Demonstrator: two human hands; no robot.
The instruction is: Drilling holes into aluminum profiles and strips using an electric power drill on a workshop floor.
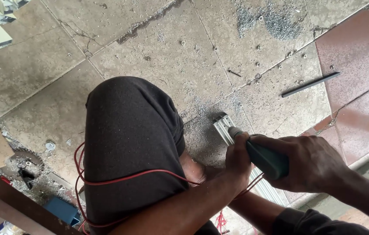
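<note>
A dark green power drill (263,157) points at the end of a white aluminium profile (223,125) that lies on the dusty tiled floor. My right hand (311,163) is wrapped around the drill's body. My left hand (238,159) closes on the front of the drill, just behind the chuck, and presses down over the profile. My bent knee in dark cloth (130,143) fills the middle of the view, left of the hands. A red cable (123,178) loops across the knee toward the drill.
Metal shavings and small screws (276,24) are scattered over the tiles. A thin dark rod (310,84) lies at the right. A circular saw blade (25,156), a blue object (62,210) and a wooden beam (6,196) sit at the lower left.
</note>
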